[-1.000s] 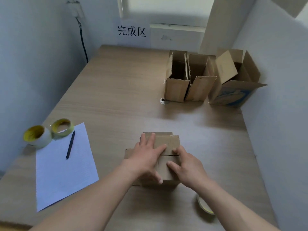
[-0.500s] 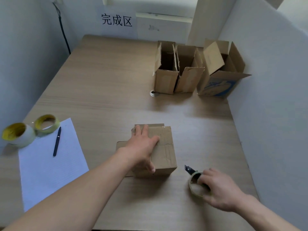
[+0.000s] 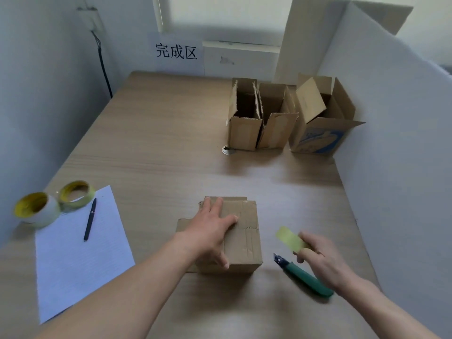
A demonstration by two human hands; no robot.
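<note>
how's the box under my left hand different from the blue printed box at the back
The near box has its top folded shut under the flat left hand; the blue printed box stands with flaps open and untouched. The near box is plain brown; the blue printed box carries a blue picture on its front. Both are cardboard boxes standing on the table.

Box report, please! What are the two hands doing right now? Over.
Left hand flat on the closed cardboard box. Right hand grips a blurred tape roll beside the box. Green cutter lies on the table near that hand.
</note>
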